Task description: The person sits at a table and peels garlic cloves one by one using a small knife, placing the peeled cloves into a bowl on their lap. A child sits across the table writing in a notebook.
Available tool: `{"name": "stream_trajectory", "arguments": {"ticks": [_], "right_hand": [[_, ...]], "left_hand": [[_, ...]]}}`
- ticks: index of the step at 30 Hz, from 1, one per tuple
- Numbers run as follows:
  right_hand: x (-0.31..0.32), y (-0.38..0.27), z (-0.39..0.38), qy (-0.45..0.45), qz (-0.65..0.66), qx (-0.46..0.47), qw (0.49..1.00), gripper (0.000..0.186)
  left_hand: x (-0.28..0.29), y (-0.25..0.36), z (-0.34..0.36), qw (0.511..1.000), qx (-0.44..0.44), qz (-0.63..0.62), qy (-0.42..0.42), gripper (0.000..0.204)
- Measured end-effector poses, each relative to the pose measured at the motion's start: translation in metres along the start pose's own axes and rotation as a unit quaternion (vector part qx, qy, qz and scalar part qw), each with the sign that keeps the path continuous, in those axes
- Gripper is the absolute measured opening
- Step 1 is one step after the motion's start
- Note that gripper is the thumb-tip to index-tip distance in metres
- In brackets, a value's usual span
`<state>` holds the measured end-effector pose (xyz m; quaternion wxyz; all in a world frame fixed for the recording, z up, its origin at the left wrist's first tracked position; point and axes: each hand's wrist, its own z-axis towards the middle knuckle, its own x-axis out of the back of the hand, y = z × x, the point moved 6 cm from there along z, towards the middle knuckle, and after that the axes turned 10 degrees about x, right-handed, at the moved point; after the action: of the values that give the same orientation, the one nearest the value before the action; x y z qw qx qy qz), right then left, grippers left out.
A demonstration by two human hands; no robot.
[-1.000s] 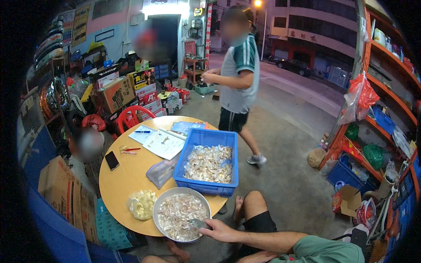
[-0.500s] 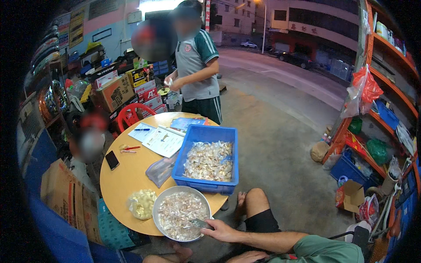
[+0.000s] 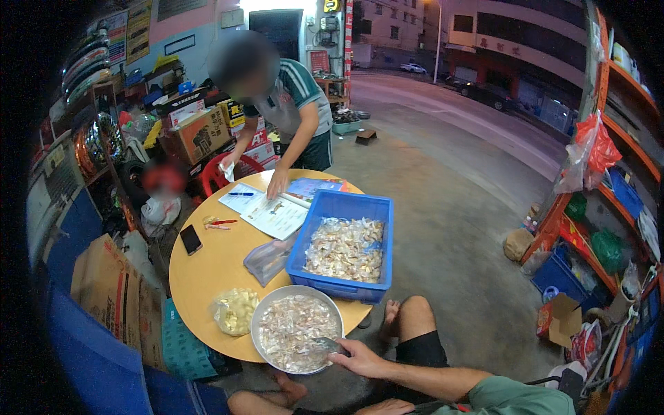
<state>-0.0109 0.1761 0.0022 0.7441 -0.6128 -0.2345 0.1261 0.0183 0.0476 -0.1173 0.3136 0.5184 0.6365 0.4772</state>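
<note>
My right hand reaches in from the lower right. Its fingers are closed on a small flat grey piece at the right rim of a round metal bowl. What kind of piece it is cannot be made out. Small clear packets with pale bits fill the bowl, which sits at the near table edge. At the bottom edge is my left hand, partly cut off, its fingers mostly hidden. Left of the bowl lies a clear bag of yellowish pieces. A blue crate behind it holds more packets.
On the round yellow table lie a phone, pens, a grey plastic bag and an open booklet. Across it a person leans in, one hand on the booklet. Orange shelves stand right.
The view has shifted, so the table appears farther right. The person opposite has bent over the table and put a hand on the booklet. My right hand stays at the bowl's rim.
</note>
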Motion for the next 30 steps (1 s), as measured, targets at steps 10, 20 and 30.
{"name": "stream_trajectory", "arguments": {"ticks": [10, 20, 30], "right_hand": [[-0.012, -0.026, 0.003, 0.031, 0.026, 0.04, 0.998, 0.027], [0.001, -0.007, -0.003, -0.011, 0.056, -0.104, 0.993, 0.036], [0.004, -0.011, 0.004, 0.012, 0.048, -0.04, 0.998, 0.036]], "left_hand": [[-0.014, 0.009, 0.025, 0.999, -0.019, 0.026, 0.0, 0.031], [-0.017, 0.01, 0.026, 1.0, -0.008, 0.015, 0.013, 0.03], [-0.023, 0.009, 0.032, 1.0, 0.0, -0.002, 0.015, 0.028]]}}
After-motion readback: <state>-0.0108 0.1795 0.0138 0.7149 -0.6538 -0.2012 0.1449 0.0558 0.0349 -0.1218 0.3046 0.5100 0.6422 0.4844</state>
